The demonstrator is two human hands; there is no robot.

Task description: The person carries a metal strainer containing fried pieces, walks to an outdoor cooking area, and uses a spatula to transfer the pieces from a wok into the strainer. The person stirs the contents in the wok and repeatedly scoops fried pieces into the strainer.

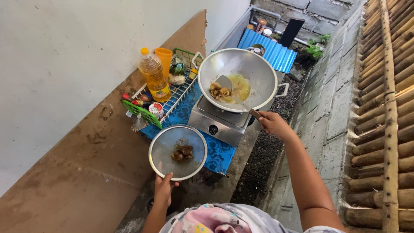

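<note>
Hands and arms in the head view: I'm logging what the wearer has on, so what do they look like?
Both arms are bare from the hand to the frame's lower edge. The left hand and right hand show no gloves, rings, watch or bracelets that I can make out. At the bottom sits a garment in pink and grey with a printed pattern.

Yellow-labelled oil bottle point(153, 75) upright in the wire rack point(172, 101)

The wok point(254, 71) and round strainer point(166, 146) are shiny smooth metal; the oil bottle point(153, 75) is clear glossy plastic.
</note>
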